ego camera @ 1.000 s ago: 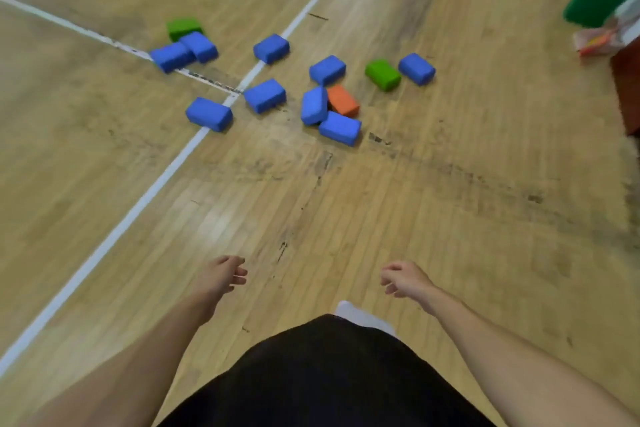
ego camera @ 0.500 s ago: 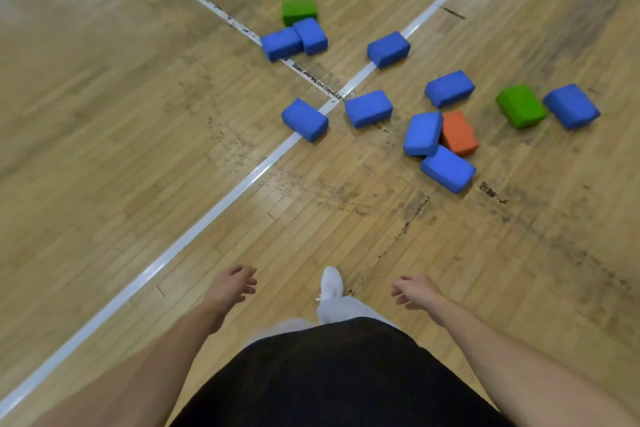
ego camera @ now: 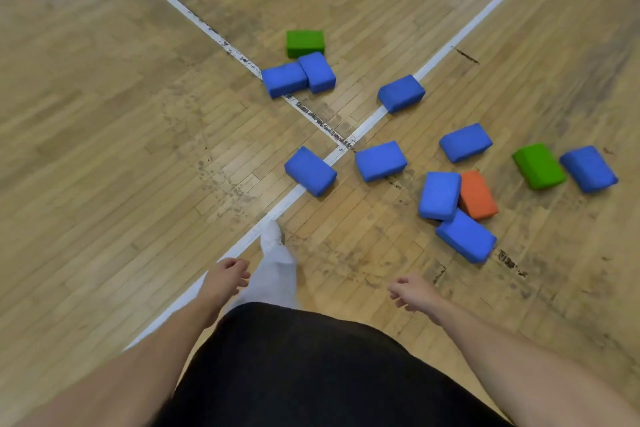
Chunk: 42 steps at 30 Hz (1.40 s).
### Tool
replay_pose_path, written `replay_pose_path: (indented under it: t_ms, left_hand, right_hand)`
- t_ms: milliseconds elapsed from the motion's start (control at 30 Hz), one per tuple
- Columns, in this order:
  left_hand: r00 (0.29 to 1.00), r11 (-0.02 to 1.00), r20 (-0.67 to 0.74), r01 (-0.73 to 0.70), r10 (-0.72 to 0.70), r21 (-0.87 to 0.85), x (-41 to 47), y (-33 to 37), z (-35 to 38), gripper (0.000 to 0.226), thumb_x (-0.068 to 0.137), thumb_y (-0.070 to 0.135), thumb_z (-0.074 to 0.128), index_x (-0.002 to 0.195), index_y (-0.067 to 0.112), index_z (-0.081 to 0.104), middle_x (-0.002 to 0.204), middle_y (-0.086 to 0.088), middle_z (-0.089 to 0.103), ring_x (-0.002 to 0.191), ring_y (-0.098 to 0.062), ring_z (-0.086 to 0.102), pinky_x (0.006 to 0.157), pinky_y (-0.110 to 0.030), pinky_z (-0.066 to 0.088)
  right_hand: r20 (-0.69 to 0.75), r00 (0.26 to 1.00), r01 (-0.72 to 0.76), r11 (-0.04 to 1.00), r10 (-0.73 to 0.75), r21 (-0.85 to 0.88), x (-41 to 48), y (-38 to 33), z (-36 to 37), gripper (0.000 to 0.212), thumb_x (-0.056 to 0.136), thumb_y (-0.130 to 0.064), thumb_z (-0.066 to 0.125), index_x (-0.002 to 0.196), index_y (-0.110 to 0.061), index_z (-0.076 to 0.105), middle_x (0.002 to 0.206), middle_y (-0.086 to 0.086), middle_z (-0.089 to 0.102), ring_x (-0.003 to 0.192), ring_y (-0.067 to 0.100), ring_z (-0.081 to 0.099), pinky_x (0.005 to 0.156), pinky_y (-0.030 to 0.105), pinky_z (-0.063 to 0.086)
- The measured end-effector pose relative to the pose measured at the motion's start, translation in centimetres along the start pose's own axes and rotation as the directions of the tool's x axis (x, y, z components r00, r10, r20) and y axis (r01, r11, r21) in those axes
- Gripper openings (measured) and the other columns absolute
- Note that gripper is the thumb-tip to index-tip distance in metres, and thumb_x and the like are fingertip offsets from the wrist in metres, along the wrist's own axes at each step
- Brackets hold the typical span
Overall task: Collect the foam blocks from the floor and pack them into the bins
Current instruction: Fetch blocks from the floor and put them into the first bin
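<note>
Foam blocks: twelve on the floor, ahead and right of the person, none in hand.
- Far group: far green block (ego camera: 304, 43). The far blue block (ego camera: 317, 72) touches its near edge, and the left blue block (ego camera: 284, 79) is pressed against that one, lying over the worn white line (ego camera: 207, 29).
- The lone blue block (ego camera: 401, 93) sits on the clean white line (ego camera: 485, 14).
- Nearer: the nearest-left blue block (ego camera: 310, 171) lies across the clean line. The middle blue block (ego camera: 380, 160) is just right of where the lines meet, and the upper-right blue block (ego camera: 465, 142) is further right again.
- Tight cluster: the cluster blue block (ego camera: 439, 195) is against the left side of the orange block (ego camera: 477, 195). The near blue block (ego camera: 465, 235) butts against their near ends.
- Far right: the right green block (ego camera: 538, 166) and the edge blue block (ego camera: 588, 168) lie side by side. Can't tell whether they touch.

Hands: left hand (ego camera: 225, 276) and right hand (ego camera: 410, 291) are low in frame and well apart from every block. The fingers of both are loosely curled, with nothing in either.

Surface: the wood-strip floor (ego camera: 104, 149) is a sports-hall type, with the two white lines meeting mid-frame. The worn line's paint is chipped near the meeting point. There is dark scuffing around that point and in a band running toward the lower right. A pale glare patch shows top left.

A white-socked foot (ego camera: 273, 239) has its toe on the clean line. A black garment (ego camera: 311, 357) fills the bottom centre.
</note>
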<state>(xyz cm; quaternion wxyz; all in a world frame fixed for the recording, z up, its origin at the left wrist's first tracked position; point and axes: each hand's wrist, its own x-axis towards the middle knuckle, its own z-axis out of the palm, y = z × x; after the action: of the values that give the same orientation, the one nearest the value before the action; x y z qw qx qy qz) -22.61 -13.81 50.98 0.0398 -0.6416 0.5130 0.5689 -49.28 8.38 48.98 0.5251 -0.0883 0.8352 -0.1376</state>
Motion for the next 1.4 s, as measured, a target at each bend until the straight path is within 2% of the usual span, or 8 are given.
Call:
replay_pose_path:
  t_ms: [200,400,533,867,1000,1100,1267,1400]
  left_hand:
    - [0.995,0.983,0.094,-0.047,0.031,0.18,10.9,11.5,-3.3,0.022,0.093,0.027,0.047,0.105,0.013,0.061,0.097,-0.005,0.065,0.087,-0.02,0.062,0.078,-0.032,0.047]
    - [0.951,0.907,0.274,-0.238,0.145,0.347,19.3,23.2,0.3,0.022,0.095,0.023,0.045,0.107,0.015,0.061,0.095,-0.002,0.065,0.085,-0.016,0.062,0.071,-0.023,0.047]
    - [0.873,0.664,0.44,-0.457,0.21,0.592,27.8,25.3,6.5,0.023,0.094,0.024,0.045,0.111,0.021,0.06,0.093,0.004,0.062,0.079,-0.012,0.057,0.063,-0.021,0.041]
    - [0.747,0.216,0.584,-0.657,0.318,0.723,62.0,15.7,25.2,0.047,0.087,0.018,0.055,0.133,0.017,0.046,0.129,-0.002,0.047,0.117,-0.021,0.048,0.096,-0.034,0.039]
    - [0.685,0.024,0.669,-0.703,0.289,0.71,72.0,12.9,32.0,0.069,0.079,0.022,0.06,0.143,0.023,0.035,0.14,-0.001,0.036,0.132,-0.022,0.032,0.116,-0.04,0.011]
    - [0.629,-0.149,0.741,-0.73,0.236,0.667,76.6,11.5,35.2,0.083,0.074,0.025,0.064,0.147,0.026,0.024,0.147,-0.002,0.026,0.14,-0.02,0.02,0.117,-0.044,0.0]
    - [0.617,-0.331,0.781,-0.72,0.095,0.609,81.0,13.1,37.1,0.11,0.063,0.058,0.077,0.149,0.023,0.017,0.141,-0.003,0.038,0.134,-0.023,0.033,0.114,-0.039,0.016]
    - [0.589,-0.464,0.797,-0.674,0.13,0.574,80.4,14.0,37.4,0.102,0.051,0.076,0.071,0.131,0.019,0.045,0.108,-0.001,0.053,0.104,-0.021,0.049,0.098,-0.033,0.035]
  right_hand:
    - [-0.008,1.0,-0.027,0.999,0.027,0.047,7.2,-12.4,-1.3,0.014,0.091,-0.022,0.054,0.085,-0.014,0.064,0.098,0.012,0.07,0.079,0.019,0.063,0.073,0.033,0.048]
    - [-0.08,0.995,0.071,0.99,-0.062,0.123,14.5,-21.9,-5.0,0.018,0.089,-0.019,0.057,0.101,-0.011,0.068,0.09,0.005,0.068,0.074,0.017,0.062,0.066,0.028,0.049]
    - [-0.008,0.978,0.207,0.971,-0.21,-0.119,23.7,-22.9,-5.3,0.022,0.09,-0.027,0.054,0.108,-0.02,0.065,0.091,-0.008,0.062,0.08,0.011,0.058,0.067,0.022,0.043]
    - [-0.059,0.922,0.356,0.898,-0.382,-0.259,61.1,-17.1,0.0,0.031,0.083,-0.034,0.059,0.108,-0.017,0.064,0.091,-0.003,0.06,0.09,0.017,0.058,0.08,0.03,0.046]
    - [-0.123,0.906,0.351,0.879,-0.406,-0.322,72.2,-13.8,2.0,0.028,0.088,-0.028,0.061,0.11,-0.011,0.066,0.107,0.007,0.065,0.106,0.023,0.059,0.088,0.03,0.043]
    - [-0.14,0.896,0.347,0.86,-0.422,-0.375,76.8,-12.1,3.1,0.03,0.09,-0.028,0.058,0.113,-0.01,0.064,0.114,0.009,0.062,0.111,0.024,0.056,0.089,0.029,0.041]
    - [-0.151,0.861,0.37,0.802,-0.486,-0.47,80.2,-10.7,3.7,0.028,0.093,-0.029,0.053,0.113,-0.012,0.062,0.113,0.008,0.058,0.111,0.024,0.053,0.088,0.032,0.042]
    - [-0.216,0.857,0.36,0.844,-0.468,-0.398,79.0,-10.0,3.5,0.025,0.092,-0.038,0.055,0.099,-0.016,0.066,0.102,0.002,0.059,0.102,0.02,0.056,0.085,0.034,0.047]
